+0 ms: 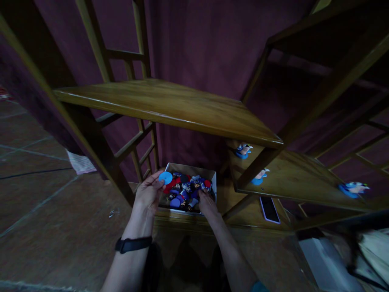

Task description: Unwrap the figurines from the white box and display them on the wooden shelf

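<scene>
My left hand [148,190] pinches a light-blue round disc [165,177] over the left side of a white cardboard box [190,167]; whether anything is attached behind the disc is hidden. Inside the box lie many small figurines [182,190] in blue, red, black and purple, heaped together. My right hand [207,202] reaches in at the box's right side, its fingertips down among the figurines. Those fingers are too dark and covered to show whether they grip one.
The box stands on the low board of a wooden shelf unit, under a higher shelf [164,103]. Small figurines on blue bases [243,151] stand on a middle shelf [291,174] to the right. A phone [269,209] lies below it. Slanting posts frame the space.
</scene>
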Available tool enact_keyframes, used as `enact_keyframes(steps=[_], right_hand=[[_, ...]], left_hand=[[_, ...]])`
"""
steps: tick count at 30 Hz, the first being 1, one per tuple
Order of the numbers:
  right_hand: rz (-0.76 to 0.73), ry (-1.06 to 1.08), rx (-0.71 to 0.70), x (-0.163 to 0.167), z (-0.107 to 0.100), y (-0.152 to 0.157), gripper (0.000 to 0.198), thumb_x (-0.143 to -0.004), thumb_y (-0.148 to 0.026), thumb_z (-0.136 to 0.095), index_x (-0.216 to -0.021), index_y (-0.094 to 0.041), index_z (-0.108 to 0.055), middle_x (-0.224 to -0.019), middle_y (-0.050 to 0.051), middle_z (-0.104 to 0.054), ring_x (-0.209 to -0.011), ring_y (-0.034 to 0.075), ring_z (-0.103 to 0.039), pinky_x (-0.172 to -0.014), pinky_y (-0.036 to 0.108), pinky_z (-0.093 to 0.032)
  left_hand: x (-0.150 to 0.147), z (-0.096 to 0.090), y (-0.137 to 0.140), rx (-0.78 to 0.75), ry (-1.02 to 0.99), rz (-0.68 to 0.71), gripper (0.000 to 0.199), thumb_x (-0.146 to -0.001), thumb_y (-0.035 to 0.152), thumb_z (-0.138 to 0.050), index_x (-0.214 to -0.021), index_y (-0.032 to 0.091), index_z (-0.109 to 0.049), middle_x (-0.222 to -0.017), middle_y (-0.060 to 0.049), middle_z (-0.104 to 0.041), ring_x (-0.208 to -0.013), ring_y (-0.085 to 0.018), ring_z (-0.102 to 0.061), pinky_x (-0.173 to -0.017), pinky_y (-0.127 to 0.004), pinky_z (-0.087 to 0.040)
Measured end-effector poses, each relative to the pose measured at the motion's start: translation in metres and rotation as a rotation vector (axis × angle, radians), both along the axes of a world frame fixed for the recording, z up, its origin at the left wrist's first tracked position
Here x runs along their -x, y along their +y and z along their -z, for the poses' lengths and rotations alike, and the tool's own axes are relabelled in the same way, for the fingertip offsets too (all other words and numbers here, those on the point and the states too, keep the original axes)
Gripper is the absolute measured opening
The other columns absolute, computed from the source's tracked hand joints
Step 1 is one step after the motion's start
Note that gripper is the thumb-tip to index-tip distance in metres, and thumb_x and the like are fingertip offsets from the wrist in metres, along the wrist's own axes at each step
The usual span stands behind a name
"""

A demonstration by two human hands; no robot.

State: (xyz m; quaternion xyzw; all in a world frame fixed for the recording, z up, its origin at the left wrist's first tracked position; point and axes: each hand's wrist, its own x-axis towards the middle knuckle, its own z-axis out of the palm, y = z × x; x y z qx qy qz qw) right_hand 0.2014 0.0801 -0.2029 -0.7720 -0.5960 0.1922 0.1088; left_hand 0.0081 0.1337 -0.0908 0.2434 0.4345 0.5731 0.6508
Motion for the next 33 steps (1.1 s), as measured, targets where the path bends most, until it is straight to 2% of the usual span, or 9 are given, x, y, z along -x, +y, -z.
enact_keyframes(steps=[5, 11, 14, 18, 22, 27, 33], right_hand=[[0.041, 0.011, 0.011, -0.004, -0.001, 0.001, 0.038, -0.076, -0.004, -0.043, -0.108, -0.021, -0.052, -0.123, 0.010, -0.050, -0.111, 0.020, -0.051, -0.091, 0.032, -0.037], [0.208, 0.137, -0.152, -0.025, -0.002, 0.012, 0.020, -0.076, -0.020, -0.051, -0.096, -0.024, -0.056, -0.101, 0.001, -0.060, -0.096, 0.014, -0.057, -0.083, 0.027, -0.043], [0.260, 0.213, -0.110, -0.035, 0.003, 0.016, 0.019, -0.074, -0.023, -0.054, -0.092, -0.024, -0.058, -0.091, -0.001, -0.065, -0.082, 0.014, -0.060, -0.073, 0.025, -0.046], [0.217, 0.257, -0.068, -0.036, 0.008, 0.017, 0.017, -0.071, -0.024, -0.058, -0.087, -0.022, -0.062, -0.083, -0.002, -0.067, -0.077, 0.013, -0.062, -0.069, 0.023, -0.046], [0.197, 0.256, -0.042, -0.032, 0.008, 0.014, 0.018, -0.070, -0.023, -0.057, -0.087, -0.022, -0.063, -0.081, -0.002, -0.067, -0.074, 0.012, -0.061, -0.067, 0.022, -0.045], [0.038, 0.173, 0.030, -0.026, 0.002, 0.010, 0.018, -0.073, -0.018, -0.053, -0.082, -0.024, -0.067, -0.084, -0.002, -0.067, -0.081, 0.013, -0.060, -0.072, 0.022, -0.043], [0.205, -0.070, -0.137, -0.032, -0.011, 0.020, 0.031, -0.082, -0.014, -0.042, -0.102, -0.025, -0.063, -0.100, 0.003, -0.063, -0.089, 0.015, -0.056, -0.076, 0.024, -0.040]], left_hand=[[0.003, 0.005, 0.003, -0.009, -0.029, -0.012, 0.034, -0.051, -0.003, -0.067, -0.083, 0.010, -0.067, -0.074, -0.006, -0.067, -0.060, -0.012, -0.061, -0.052, -0.019, -0.048], [0.006, 0.011, 0.006, -0.032, -0.032, -0.046, 0.034, -0.052, 0.001, -0.071, -0.083, 0.011, -0.067, -0.072, -0.003, -0.066, -0.059, -0.009, -0.058, -0.050, -0.016, -0.045], [0.007, 0.010, 0.007, -0.023, -0.037, -0.060, 0.033, -0.051, 0.001, -0.071, -0.082, 0.011, -0.067, -0.072, -0.003, -0.065, -0.057, -0.008, -0.057, -0.050, -0.017, -0.045], [0.007, 0.005, 0.006, 0.007, -0.035, -0.071, 0.032, -0.051, 0.000, -0.069, -0.082, 0.011, -0.067, -0.072, -0.003, -0.065, -0.058, -0.009, -0.057, -0.050, -0.017, -0.045], [0.008, 0.003, 0.005, 0.013, -0.034, -0.072, 0.031, -0.053, 0.001, -0.067, -0.082, 0.011, -0.067, -0.073, -0.004, -0.066, -0.059, -0.010, -0.058, -0.049, -0.017, -0.045], [0.011, 0.005, 0.006, -0.002, -0.029, -0.078, 0.030, -0.054, 0.000, -0.068, -0.082, 0.010, -0.067, -0.075, -0.005, -0.066, -0.060, -0.010, -0.058, -0.049, -0.017, -0.045], [0.016, 0.006, 0.006, -0.024, -0.045, -0.080, 0.031, -0.054, 0.000, -0.069, -0.083, 0.010, -0.067, -0.076, -0.004, -0.065, -0.061, -0.009, -0.059, -0.049, -0.015, -0.046]])
